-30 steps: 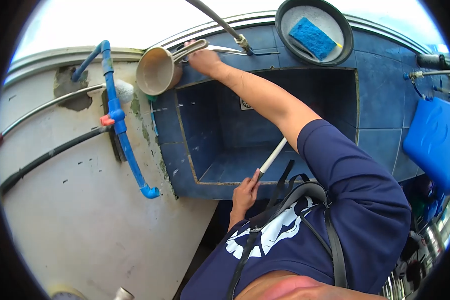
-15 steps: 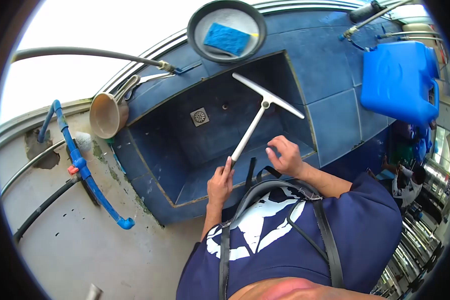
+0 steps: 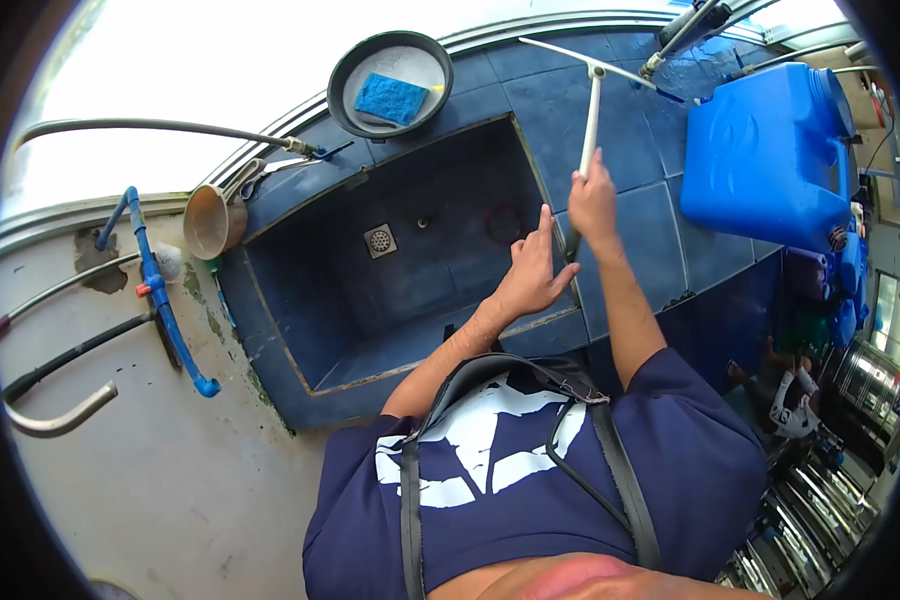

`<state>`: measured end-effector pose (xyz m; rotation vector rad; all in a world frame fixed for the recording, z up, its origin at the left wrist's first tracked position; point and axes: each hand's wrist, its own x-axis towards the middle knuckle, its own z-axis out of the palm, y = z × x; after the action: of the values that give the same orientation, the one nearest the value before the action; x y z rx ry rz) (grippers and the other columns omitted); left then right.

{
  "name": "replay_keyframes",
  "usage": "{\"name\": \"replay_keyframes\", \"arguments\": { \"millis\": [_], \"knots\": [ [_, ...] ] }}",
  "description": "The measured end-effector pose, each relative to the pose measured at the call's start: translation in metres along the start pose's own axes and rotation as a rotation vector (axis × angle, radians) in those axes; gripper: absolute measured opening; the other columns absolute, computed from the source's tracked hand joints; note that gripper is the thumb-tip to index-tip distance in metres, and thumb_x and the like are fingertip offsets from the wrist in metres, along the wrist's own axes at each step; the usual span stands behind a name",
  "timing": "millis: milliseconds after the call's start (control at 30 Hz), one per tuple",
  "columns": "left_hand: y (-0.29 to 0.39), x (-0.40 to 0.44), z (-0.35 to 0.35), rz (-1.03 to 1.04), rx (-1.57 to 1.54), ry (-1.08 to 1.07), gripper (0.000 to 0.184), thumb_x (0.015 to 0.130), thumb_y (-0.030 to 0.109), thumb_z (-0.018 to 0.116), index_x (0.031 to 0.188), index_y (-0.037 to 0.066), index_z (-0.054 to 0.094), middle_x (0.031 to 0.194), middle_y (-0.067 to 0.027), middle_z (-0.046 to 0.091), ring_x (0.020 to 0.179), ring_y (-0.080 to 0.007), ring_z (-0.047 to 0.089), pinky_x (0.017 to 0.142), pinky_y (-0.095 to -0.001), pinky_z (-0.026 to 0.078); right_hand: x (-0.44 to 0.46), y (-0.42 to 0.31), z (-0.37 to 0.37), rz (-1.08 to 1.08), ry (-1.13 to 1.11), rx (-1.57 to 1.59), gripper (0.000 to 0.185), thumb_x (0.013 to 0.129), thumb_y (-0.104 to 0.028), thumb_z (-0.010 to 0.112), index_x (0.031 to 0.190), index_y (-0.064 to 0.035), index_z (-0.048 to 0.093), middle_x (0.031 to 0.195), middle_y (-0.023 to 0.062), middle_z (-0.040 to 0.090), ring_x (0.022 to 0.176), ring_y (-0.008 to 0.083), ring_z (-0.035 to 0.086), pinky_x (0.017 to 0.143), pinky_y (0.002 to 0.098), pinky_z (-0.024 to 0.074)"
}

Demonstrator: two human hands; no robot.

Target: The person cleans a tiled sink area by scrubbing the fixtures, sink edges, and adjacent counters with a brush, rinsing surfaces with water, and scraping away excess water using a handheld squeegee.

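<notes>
A white squeegee (image 3: 591,120) stretches over the blue tiled counter right of the basin, its blade at the far end by the back edge. My right hand (image 3: 594,205) is wrapped round its handle. Just to the left and lower, my left hand (image 3: 535,272) has its fingers stretched out and its thumb apart, beside the dark lower end of the handle; whether it touches the handle I cannot tell. The dark blue tiled sink (image 3: 440,290) lies left of the squeegee, with a square drain (image 3: 380,240) in its floor.
A black basin (image 3: 343,75) holding a blue scouring pad (image 3: 391,98) sits behind the sink. A beige dipper (image 3: 208,222) stands at the back left. Blue pipes (image 3: 160,290) run along the left wall. At right are a blue jerrycan (image 3: 750,160) and, lower, a person (image 3: 795,400).
My right hand has come back from the dipper and taken hold of the squeegee handle. The squeegee has moved from over the sink to the right-hand counter. My left hand has let go of it.
</notes>
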<state>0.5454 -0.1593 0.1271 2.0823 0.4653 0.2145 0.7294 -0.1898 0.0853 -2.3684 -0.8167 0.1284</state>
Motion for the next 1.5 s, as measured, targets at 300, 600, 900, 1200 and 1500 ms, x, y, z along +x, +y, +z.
{"name": "replay_keyframes", "arguments": {
  "millis": [300,600,900,1200,1500],
  "knots": [
    [-0.081,-0.133,0.015,-0.403,0.032,0.026,0.08,0.092,0.022,0.073,0.15,-0.013,0.03,0.139,-0.0316,0.053,0.13,-0.0428,0.051,0.111,-0.0452,0.042,0.109,0.058,-0.013,-0.197,-0.308,-0.2,0.057,0.098,-0.013,0.049,0.154,-0.0074,0.04,0.108,0.0254,0.062,0.095,0.0456,0.066,0.084,0.0525,0.0538],
    [-0.096,-0.206,0.005,-0.69,0.004,0.143,0.066,0.092,0.02,0.072,0.146,-0.006,0.043,0.131,-0.0243,0.06,0.122,-0.0371,0.058,0.104,-0.0427,0.047,0.058,-0.003,0.043,-0.124,-0.421,-0.207,0.068,0.091,-0.006,0.05,0.155,0.006,0.028,0.11,0.0308,0.058,0.091,0.0463,0.069,0.081,0.051,0.0578],
    [-0.144,-0.271,0.031,-0.841,-0.141,0.361,0.05,0.094,0.021,0.071,0.136,-0.001,0.055,0.116,-0.0171,0.067,0.103,-0.0269,0.066,0.085,-0.0364,0.055,-0.053,-0.033,-0.054,-0.074,-0.562,-0.1,0.061,0.095,-0.008,0.049,0.153,0.0062,0.033,0.102,0.0297,0.059,0.087,0.0478,0.066,0.079,0.0523,0.055],
    [-0.155,-0.271,0.031,-0.723,-0.287,0.575,0.046,0.094,0.017,0.073,0.135,0.001,0.057,0.102,-0.0089,0.068,0.086,-0.0151,0.066,0.072,-0.0273,0.054,0.152,0.03,-0.033,-0.185,-0.266,-0.248,0.055,0.093,-0.014,0.052,0.145,0.0047,0.048,0.093,0.0334,0.068,0.09,0.0491,0.069,0.083,0.0543,0.0554],
    [-0.156,-0.274,0.042,-0.679,-0.177,0.596,0.043,0.085,0.018,0.077,0.125,0.004,0.067,0.095,-0.0077,0.07,0.08,-0.0171,0.065,0.072,-0.0289,0.052,0.161,0.057,-0.04,-0.156,-0.298,-0.254,0.053,0.093,-0.012,0.049,0.143,0.0043,0.05,0.093,0.0359,0.066,0.093,0.0478,0.067,0.087,0.0542,0.0511]
  ]
}}
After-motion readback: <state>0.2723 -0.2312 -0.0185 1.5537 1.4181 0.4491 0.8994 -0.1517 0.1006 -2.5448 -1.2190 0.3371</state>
